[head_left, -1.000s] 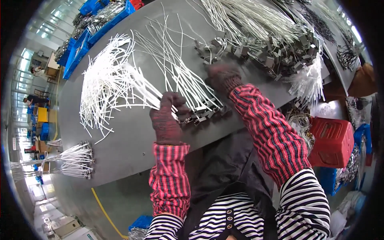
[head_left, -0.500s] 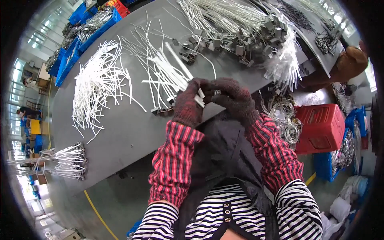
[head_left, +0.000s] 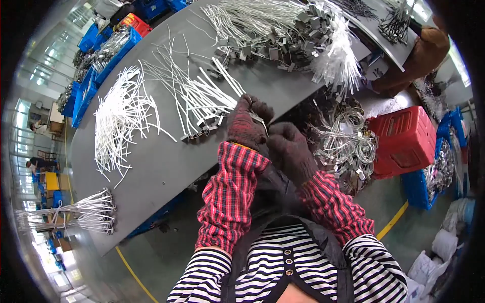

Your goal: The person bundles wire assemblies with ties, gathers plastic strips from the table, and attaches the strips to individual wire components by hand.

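Both my hands wear dark brown knitted gloves and meet near the table's front edge. My left hand (head_left: 246, 123) is closed around a thin white wire (head_left: 258, 120), part of which shows along its fingers. Just to the right and a little nearer my body, my right hand (head_left: 292, 149) has its fingers curled in a pinch; whatever sits in them is hidden. Beyond my left hand lies a spread of wires in white sleeves (head_left: 199, 101), with small metal end pieces (head_left: 199, 134) at its near side. Two thicker white tubes (head_left: 228, 77) lie just beyond my left fingers.
Left on the grey table (head_left: 146, 166) lies a heap of white tubes (head_left: 121, 111), with bundled wires (head_left: 93, 209) at the corner. Wires with grey blocks (head_left: 273, 48) fill the far side. Right are coiled cables (head_left: 348, 141), a red crate (head_left: 401, 141) and another person's sleeve (head_left: 422, 60).
My right hand has come down toward my body and turned, slightly apart from the left. White tube ends that stuck out below my left hand no longer show. The whole view has shifted slightly.
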`<state>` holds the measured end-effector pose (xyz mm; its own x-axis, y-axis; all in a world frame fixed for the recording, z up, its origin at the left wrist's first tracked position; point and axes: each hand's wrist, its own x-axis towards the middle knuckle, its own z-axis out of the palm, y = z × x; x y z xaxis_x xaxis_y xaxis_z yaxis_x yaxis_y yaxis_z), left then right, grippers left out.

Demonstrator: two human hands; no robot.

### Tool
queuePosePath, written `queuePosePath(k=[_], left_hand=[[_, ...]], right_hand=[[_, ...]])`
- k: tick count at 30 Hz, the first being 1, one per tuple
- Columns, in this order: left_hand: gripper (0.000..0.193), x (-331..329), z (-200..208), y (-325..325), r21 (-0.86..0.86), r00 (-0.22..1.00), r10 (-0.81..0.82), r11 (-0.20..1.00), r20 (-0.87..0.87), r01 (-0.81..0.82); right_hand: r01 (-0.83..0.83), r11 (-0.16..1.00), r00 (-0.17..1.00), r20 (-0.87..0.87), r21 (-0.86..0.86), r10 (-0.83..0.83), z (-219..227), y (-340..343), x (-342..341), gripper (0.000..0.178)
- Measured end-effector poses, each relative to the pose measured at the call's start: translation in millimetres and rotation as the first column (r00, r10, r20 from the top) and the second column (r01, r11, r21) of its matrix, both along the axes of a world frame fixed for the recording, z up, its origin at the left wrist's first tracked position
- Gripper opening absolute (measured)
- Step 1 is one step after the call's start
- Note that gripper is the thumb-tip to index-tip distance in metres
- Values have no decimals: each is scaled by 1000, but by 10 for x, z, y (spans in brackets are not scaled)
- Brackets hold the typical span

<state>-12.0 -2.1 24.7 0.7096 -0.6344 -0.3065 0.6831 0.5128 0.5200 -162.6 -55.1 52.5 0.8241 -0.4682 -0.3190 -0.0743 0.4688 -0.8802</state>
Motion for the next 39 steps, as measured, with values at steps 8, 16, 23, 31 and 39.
queuePosePath(k=[8, 16, 23, 31, 39], left_hand=[[25, -477, -449, -151, 215, 969, 155, 970, -193, -113], [33, -120, -475, 128, 32, 946, 319, 947, 52, -321], [32, 323, -136, 347, 28, 923, 341, 936, 179, -352], [32, 397, -87, 419, 239, 932, 307, 906, 194, -348], [38, -153, -336, 517, 291, 926, 21, 946, 378, -140]], right_hand=[[-119, 919, 924, -380, -375, -35, -622, -395, -1614, 30], [-173, 909, 679, -714, -379, -169, -1270, -953, -3351, 26], [20, 878, 719, -603, -479, -345, -1529, -1080, -3968, 30], [36, 882, 736, -584, -469, -341, -1534, -1111, -3984, 23], [-117, 909, 961, -277, -399, 2, -1102, -791, -1605, 47]])
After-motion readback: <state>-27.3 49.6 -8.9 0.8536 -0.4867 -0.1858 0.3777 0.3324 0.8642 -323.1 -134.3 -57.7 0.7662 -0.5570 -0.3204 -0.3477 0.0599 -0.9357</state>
